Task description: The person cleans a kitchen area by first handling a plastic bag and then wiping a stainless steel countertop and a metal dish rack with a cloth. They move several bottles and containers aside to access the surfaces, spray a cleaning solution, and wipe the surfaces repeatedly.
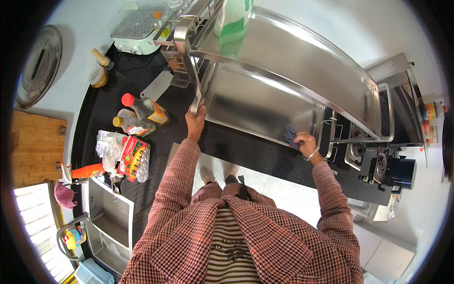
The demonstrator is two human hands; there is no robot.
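Note:
A two-tier stainless steel kitchen rack stands on the black countertop (244,142). My left hand (195,122) grips the lower end of the rack's metal side leg (188,58). In my right hand (305,143) is a bunched dark cloth (291,136), pressed at the front right of the lower steel shelf (262,103). Above it, the upper shelf (305,60) bears a white and green plastic package (233,23) at its left end. A metal bracelet (312,154) circles my right wrist.
Sauce bottles (150,110), a red package (134,158) and an orange spray bottle (87,171) sit at left near a double sink (110,213). A cleaver (156,85) lies behind them. At right are a gas stove (378,167) and a dark pot (402,173).

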